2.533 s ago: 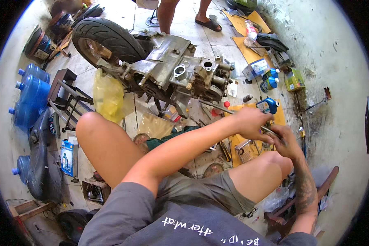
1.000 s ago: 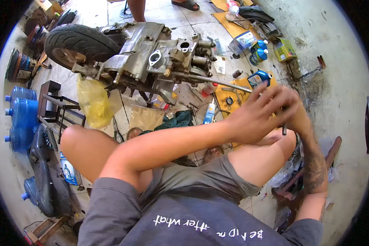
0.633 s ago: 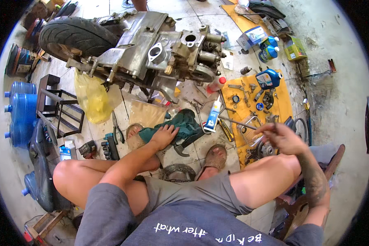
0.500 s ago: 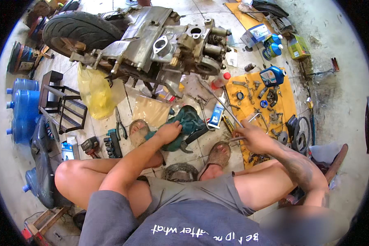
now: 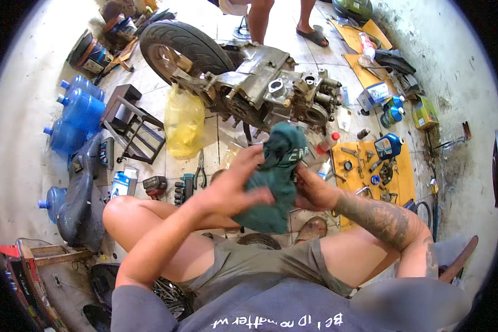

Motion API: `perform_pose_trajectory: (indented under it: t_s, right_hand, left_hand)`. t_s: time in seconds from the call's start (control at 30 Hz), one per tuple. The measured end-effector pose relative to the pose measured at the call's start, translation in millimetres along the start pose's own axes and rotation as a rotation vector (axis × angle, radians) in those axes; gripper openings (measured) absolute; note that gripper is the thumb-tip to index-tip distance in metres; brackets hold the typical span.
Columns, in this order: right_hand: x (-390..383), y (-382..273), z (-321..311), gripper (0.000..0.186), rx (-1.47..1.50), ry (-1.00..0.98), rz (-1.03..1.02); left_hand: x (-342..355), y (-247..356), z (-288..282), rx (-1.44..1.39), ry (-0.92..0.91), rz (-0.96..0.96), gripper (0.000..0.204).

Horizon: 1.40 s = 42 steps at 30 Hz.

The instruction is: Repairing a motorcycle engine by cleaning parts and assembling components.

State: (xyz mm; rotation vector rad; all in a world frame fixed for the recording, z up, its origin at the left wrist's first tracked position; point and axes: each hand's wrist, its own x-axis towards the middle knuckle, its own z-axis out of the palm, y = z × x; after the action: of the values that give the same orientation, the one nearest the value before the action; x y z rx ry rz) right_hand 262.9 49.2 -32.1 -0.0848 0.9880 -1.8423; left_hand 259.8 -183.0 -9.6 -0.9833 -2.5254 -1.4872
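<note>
Our right grip (image 5: 315, 188) is closed on the green cloth (image 5: 279, 185), its fingers partly hidden behind the folds. Our left grip (image 5: 229, 185) is blurred against the cloth's left side, thumb and fingers spread apart; whether it pinches any fabric we cannot tell. The cloth hangs in the air between our hands, bunched at the top with a loose lower end above our lap.

To handle it well, we would steady the bunch with the right grip, let the left gather the loose end, and hold the folds away from the floor, where they could pick up grit.

Just beyond, a red-capped bottle (image 5: 327, 144) stands near an orange sheet (image 5: 405, 172) spread with small metal parts. A blue bottle (image 5: 389, 145) is at that sheet's far edge, and two more blue bottles (image 5: 393, 112) are farther off, beside a yellow-green box (image 5: 424, 112); we cannot see inside any of these. Past the cloth is the engine (image 5: 254, 77). To its left, a yellow bag (image 5: 183, 124) bulges, its contents unclear. Large blue water jugs (image 5: 83, 113) lie farther left, their fill impossible to judge.
</note>
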Motion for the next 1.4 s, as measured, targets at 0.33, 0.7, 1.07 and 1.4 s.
perform_pose_trajectory:
  t_s: [0.33, 0.7, 1.07, 1.4]
  right_hand:
    - [-12.5, 14.5, 66.3, 0.056, -0.255, -0.032, 0.017]
    - [5.7, -26.3, 41.4, 0.062, -1.496, 0.592, -0.922]
    - [52.6, 56.3, -10.9, 0.059, 0.023, 0.380, -0.245]
    - [-94.6, -58.3, -31.3, 0.047, -1.712, -0.053, 0.699]
  left_hand:
    - [-26.8, 24.3, 31.2, -0.151, 0.305, -0.532, 0.039]
    - [-6.5, 43.4, 70.5, -1.662, 0.429, -0.387, 0.053]
    - [-37.4, 40.2, 41.1, 0.191, 0.089, -0.216, 0.083]
    - [10.8, -38.7, 41.2, 0.521, -0.873, 0.009, 0.071]
